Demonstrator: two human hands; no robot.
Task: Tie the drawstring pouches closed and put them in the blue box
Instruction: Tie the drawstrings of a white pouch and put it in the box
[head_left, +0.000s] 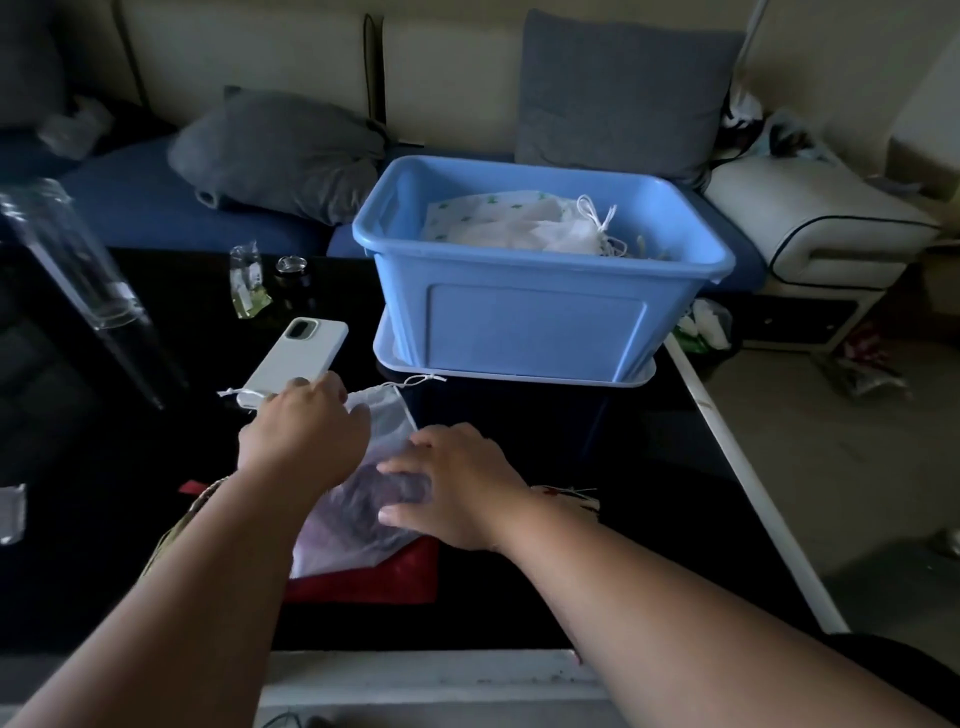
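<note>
Pouch (387, 415): before blue box (540, 317), apparently untied;
Left hand (304, 431): at its mouth; grip hidden, cannot tell;
Right hand (457, 483): flat, unclenched, pinning pouch for tying

The single view sits at the person's head and looks forward and steeply down across a glossy black low table (649, 467). Both bare forearms run in from the bottom corners. The left hand (304, 431) and right hand (457, 488) meet just below the frame's middle on a translucent white drawstring pouch (387, 421), close to the lens. A light-blue plastic box (535, 322) stands just beyond them, and a cream and blue sofa (249, 52) crosses the top, farthest off. The wide lens seems to bow the table's white right edge (761, 493), and the dim light muddies the corners.
</note>
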